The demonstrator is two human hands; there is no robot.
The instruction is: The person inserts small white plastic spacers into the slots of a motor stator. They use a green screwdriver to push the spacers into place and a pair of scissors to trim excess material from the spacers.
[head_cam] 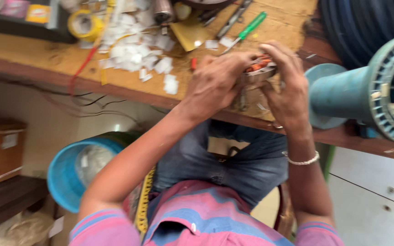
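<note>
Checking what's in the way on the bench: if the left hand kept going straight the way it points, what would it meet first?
The left hand points up and right across the small copper-wound motor part. Past it, likely the green-handled screwdriver, though depth is unclear.

A small motor stator [257,72] sits at the near edge of the wooden tabletop [46,54], clasped from both sides by the hands. It is a round grey metal body, and orange-red copper windings show at its top, between the fingers. The left hand [215,84] covers its left side and the right hand [287,89] wraps the right, so most of its shell is hidden. The view is blurred, and its finer details cannot be made out.
</note>
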